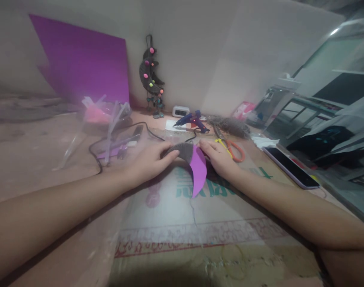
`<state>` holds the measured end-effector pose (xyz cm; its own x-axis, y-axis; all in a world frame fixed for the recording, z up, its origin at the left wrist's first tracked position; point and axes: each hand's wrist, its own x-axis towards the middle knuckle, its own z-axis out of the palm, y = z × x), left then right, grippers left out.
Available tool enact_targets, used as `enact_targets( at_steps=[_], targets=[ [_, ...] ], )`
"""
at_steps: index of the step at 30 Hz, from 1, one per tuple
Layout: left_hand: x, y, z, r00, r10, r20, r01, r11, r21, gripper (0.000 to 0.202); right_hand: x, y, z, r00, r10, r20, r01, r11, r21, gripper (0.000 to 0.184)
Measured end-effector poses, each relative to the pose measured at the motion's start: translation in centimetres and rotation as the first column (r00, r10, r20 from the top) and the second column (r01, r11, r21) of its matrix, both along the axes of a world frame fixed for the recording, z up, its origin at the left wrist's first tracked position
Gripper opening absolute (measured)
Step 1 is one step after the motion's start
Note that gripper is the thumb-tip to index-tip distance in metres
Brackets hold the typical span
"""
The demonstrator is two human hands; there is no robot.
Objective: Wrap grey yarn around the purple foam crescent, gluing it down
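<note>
A purple crescent cut-out (pixel 199 171) hangs between my hands, one end wrapped in dark grey yarn (pixel 183 152). My left hand (pixel 153 161) pinches the wrapped end, thumb in front and fingers behind. At the upper right edge of the crescent, the fingers of my right hand (pixel 218 157) are closed on it; whether they also grip a strand of yarn is hidden. The bare purple tip points down towards me. Beneath lies a printed cardboard sheet (pixel 158 217) with a thin grey strand (pixel 193 211) across it.
Behind my hands are a blue glue gun (pixel 188 119), a small white clock (pixel 181 111), orange-handled scissors (pixel 236 150) and a heap of grey yarn (pixel 229 124). A phone (pixel 291 167) lies right. A decorated moon hanging (pixel 149 73) and purple sheet (pixel 89 59) stand against the wall.
</note>
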<state>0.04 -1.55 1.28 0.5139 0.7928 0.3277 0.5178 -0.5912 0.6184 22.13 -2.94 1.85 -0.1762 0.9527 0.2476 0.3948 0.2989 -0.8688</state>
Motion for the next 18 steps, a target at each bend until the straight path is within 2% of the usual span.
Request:
enact_targets(
  at_steps=[5,10,14,18],
  targets=[
    [-0.1,0.0,0.4,0.989,0.059,0.133,-0.045,0.993,-0.107,0.033,-0.1,0.1,0.1,0.997,0.074,0.03,-0.073,0.997,-0.04,0.035],
    [-0.3,0.3,0.3,0.973,0.118,0.197,-0.095,0.988,-0.122,0.032,-0.2,0.1,0.0,0.996,0.084,0.013,-0.083,0.996,-0.03,0.029],
    [-0.3,0.7,-0.1,0.964,0.101,0.247,-0.066,0.988,-0.143,0.036,-0.2,0.1,-0.2,0.996,0.084,-0.027,-0.086,0.994,-0.074,0.028],
    [-0.1,1.2,-0.7,0.935,0.075,0.346,0.017,0.967,-0.256,0.035,-0.1,0.0,-0.3,0.997,-0.022,-0.071,0.018,0.998,-0.062,0.028]
  ],
)
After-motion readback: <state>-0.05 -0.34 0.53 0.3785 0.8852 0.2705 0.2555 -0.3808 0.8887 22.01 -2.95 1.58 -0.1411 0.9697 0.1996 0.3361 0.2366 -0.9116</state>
